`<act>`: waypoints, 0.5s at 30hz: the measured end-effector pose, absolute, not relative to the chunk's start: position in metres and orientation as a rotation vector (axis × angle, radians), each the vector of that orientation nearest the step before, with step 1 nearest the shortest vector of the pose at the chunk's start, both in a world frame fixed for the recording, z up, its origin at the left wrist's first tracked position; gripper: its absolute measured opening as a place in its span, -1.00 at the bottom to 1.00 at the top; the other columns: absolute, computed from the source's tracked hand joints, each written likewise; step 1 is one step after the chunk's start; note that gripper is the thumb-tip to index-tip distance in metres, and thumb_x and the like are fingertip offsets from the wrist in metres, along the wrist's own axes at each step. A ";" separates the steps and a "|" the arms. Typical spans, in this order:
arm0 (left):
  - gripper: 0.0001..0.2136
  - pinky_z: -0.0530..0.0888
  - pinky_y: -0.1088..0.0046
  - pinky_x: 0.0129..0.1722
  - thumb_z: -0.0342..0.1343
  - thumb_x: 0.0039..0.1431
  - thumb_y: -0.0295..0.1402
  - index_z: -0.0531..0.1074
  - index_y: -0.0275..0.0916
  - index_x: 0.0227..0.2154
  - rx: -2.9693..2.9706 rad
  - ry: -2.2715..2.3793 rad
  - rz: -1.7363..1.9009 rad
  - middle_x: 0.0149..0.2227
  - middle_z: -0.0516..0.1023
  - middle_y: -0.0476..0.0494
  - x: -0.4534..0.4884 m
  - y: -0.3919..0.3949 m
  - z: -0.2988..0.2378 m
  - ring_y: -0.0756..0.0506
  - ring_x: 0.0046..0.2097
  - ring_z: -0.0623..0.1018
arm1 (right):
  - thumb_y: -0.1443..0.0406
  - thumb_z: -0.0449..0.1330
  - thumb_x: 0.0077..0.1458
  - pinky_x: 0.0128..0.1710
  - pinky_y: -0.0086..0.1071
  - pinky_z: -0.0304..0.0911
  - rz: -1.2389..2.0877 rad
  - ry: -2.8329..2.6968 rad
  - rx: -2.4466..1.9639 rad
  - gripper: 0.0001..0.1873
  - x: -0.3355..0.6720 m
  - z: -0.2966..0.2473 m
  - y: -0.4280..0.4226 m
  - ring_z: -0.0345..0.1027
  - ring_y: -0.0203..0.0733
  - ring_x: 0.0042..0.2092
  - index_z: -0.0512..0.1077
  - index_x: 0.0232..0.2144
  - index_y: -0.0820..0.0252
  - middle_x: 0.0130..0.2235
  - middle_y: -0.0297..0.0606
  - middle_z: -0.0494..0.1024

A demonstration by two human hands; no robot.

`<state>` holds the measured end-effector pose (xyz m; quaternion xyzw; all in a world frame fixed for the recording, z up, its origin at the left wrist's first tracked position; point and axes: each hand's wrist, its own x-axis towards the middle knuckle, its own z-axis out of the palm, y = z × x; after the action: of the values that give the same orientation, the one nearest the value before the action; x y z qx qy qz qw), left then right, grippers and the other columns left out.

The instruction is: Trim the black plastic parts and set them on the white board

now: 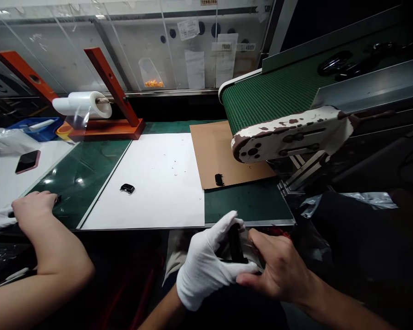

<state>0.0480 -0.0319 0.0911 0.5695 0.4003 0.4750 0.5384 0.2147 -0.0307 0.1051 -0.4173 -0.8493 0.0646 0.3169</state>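
1. We're pinching a small black piece [234,243] at the bottom center of the frame, just below the table edge, with our white-gloved left hand [209,268], its fingers closed tight around it.
2. Our bare right hand [278,270] is sitting at the lower right, its fingers set narrow against the piece. We can't tell whether they're gripping it or only touching it.
3. A second black piece [127,188] is lying on the white sheet [165,156] mid-frame, and a third [219,179] is resting on the brown cardboard [213,156] under the end of the green conveyor belt [271,96].
4. A co-worker's hand [32,211] is resting on the green mat [82,178] at the left edge.
5. Our worry: a glove slipping on that glossy piece could drop it into the dark area below the table. Those tiny specks on the sheet could also scratch a piece pressed down there.
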 end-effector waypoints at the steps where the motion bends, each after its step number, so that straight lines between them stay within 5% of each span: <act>1: -0.26 0.54 0.37 -0.02 0.41 -0.18 -0.37 0.30 -0.15 0.14 1.346 0.944 1.136 -0.05 0.56 -0.12 0.048 -0.032 0.092 -0.17 -0.07 0.58 | -0.25 -0.19 0.12 -0.65 -0.41 0.03 0.175 -2.207 -1.137 -0.31 0.214 0.106 -0.031 0.18 -0.32 -0.65 0.27 -0.54 0.21 -0.65 -0.38 0.29; 15: -0.22 0.56 0.47 -0.09 0.41 -0.20 -0.36 0.29 -0.19 0.17 1.631 0.986 1.022 -0.08 0.58 -0.15 0.037 -0.032 0.097 -0.15 -0.14 0.61 | -0.41 -0.27 -0.11 -0.58 -0.29 0.14 0.418 -2.341 -1.357 -0.07 0.216 0.115 -0.034 0.39 -0.08 -0.57 0.38 -0.36 0.29 -0.54 -0.21 0.47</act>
<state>0.0366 -0.0323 0.0968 0.6656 0.4023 0.4170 0.4704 0.2164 -0.0339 0.1154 -0.4855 -0.8377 0.1496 0.2005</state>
